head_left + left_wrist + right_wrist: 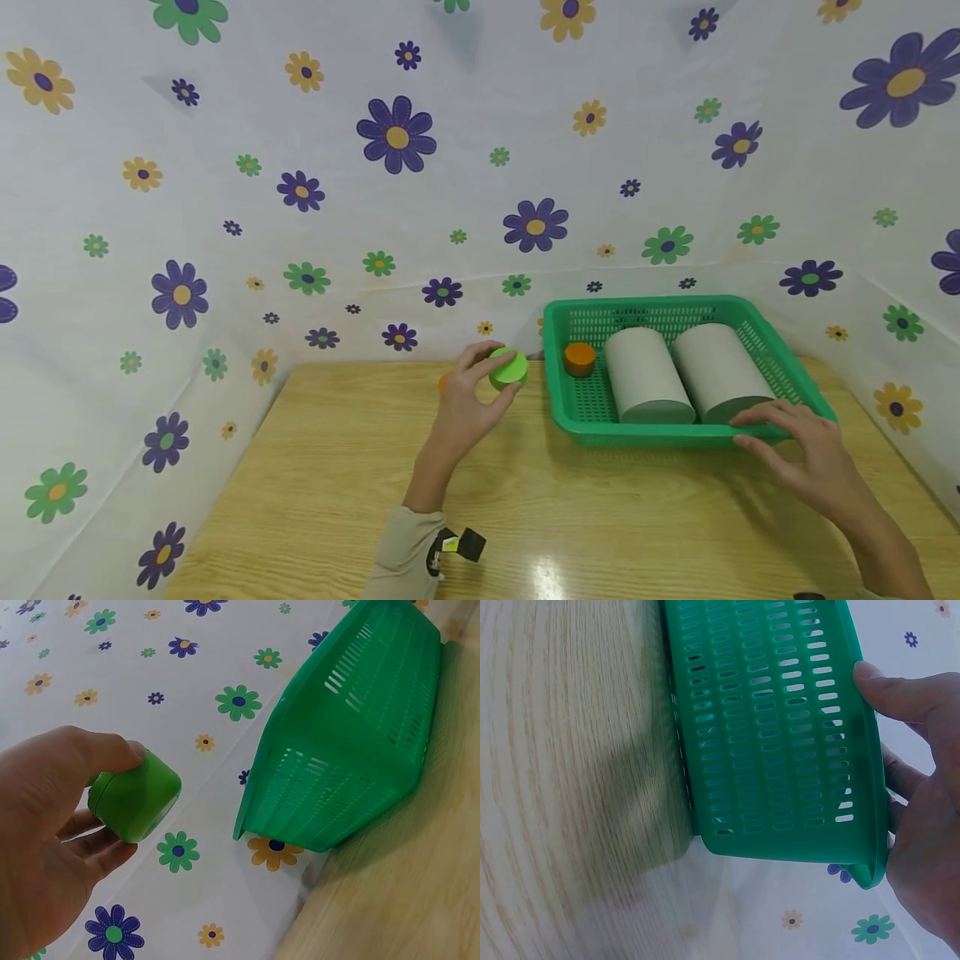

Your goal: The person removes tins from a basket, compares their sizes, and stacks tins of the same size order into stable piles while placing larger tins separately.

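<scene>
My left hand (pixel 467 408) pinches a small, bright green round container (pixel 510 369) between thumb and fingers, raised above the table to the left of the basket. In the left wrist view a thin seam runs around the green container (pixel 139 796). The right hand (pixel 813 442) holds the near rim of a green plastic basket (pixel 637 435) close to its right corner. Seen from the right wrist, the thumb lies on the outer side of the rim and the fingers reach over it. Inside the basket are two large white cylinders (pixel 648 375) on their sides and an orange round container (pixel 580 360).
Partly hidden behind my left hand, another orange thing (pixel 443 382) stands at the table's back edge. The wooden table (pixel 315 492) meets a white flowered cloth (pixel 225 125) at the back and sides. Between the left hand and the basket is a narrow gap.
</scene>
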A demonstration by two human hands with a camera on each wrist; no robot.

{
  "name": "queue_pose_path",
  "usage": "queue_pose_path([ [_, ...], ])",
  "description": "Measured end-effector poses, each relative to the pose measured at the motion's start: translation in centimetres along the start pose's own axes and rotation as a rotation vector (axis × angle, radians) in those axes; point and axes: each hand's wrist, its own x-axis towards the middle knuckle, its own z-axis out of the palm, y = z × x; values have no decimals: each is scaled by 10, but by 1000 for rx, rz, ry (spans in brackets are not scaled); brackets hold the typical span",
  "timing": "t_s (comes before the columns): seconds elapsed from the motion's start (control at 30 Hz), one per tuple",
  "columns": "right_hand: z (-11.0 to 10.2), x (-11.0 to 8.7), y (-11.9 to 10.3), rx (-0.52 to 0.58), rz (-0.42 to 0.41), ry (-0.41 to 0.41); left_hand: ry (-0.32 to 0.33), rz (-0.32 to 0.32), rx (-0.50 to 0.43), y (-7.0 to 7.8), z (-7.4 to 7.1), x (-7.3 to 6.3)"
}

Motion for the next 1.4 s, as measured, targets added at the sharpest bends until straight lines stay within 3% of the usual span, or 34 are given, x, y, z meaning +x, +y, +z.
queue_pose_path([
  [0.13, -1, 0, -1, -4, -6, 1, 37, 1, 22, -4, -4, 1],
  [0.47, -2, -2, 2, -8, -4, 5, 103, -64, 27, -17, -18, 0],
  [0.9, -2, 0, 1, -6, -1, -6, 218, -142, -76, -48, -28, -8],
  [1.03, -1, 0, 2, -8, 5, -5, 230, -177, -102, -47, -29, -9],
  [1.23, 0, -1, 3, -2, 0, -2, 254, -212, -150, -30, -37, -8],
  [1.4, 0, 0, 3, -6, -6, -5, 268, -232, -201, -33, -39, -12],
])
